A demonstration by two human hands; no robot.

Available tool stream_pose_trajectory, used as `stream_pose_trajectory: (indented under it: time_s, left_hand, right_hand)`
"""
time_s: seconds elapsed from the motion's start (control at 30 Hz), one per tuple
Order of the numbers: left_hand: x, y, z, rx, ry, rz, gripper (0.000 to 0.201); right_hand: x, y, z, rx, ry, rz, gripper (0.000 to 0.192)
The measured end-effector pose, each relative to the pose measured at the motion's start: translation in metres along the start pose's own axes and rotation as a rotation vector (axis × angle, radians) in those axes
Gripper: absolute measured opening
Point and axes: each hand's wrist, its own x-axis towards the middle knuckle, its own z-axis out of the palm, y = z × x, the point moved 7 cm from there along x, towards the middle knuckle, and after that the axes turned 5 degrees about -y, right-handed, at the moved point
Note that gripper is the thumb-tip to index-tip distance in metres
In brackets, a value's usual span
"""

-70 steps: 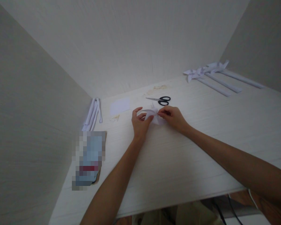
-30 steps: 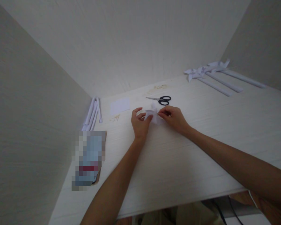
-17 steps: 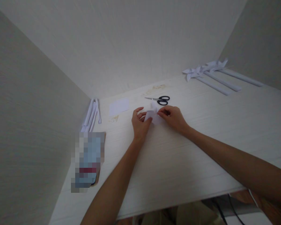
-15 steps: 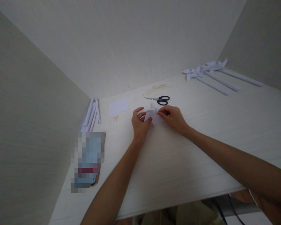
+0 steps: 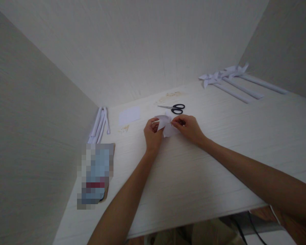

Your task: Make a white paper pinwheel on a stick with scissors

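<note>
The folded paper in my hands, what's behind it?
Beyond the folded paper, black-handled scissors lie on the table, with yellowish bits farther back. What the paper itself covers can't be seen.

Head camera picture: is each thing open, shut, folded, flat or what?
Folded paper: curled, held
Left hand: curled, holding folded paper
Right hand: pinching at folded paper
Scissors: lying down, blades look shut
Paper sheet: flat
White tubes: rolled, bunched together
Paper pinwheels: folded, lying down
Pixelated thing: too blurred to tell
</note>
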Motion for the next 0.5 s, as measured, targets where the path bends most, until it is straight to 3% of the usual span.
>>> stream_pose_trajectory:
  time_s: [0.17,0.5]
  left_hand:
    - [-0.0008,0.0034,0.0006,0.057,0.008,0.024,0.014]
    - [-0.0013,0.0047,0.0022,0.064,-0.019,0.027,0.011]
  right_hand:
    - [0.0003,-0.0015,0.0003,-0.006,0.001,-0.021,0.011]
    - [-0.0008,-0.0061,0.001,-0.05,0.002,-0.078,0.008]
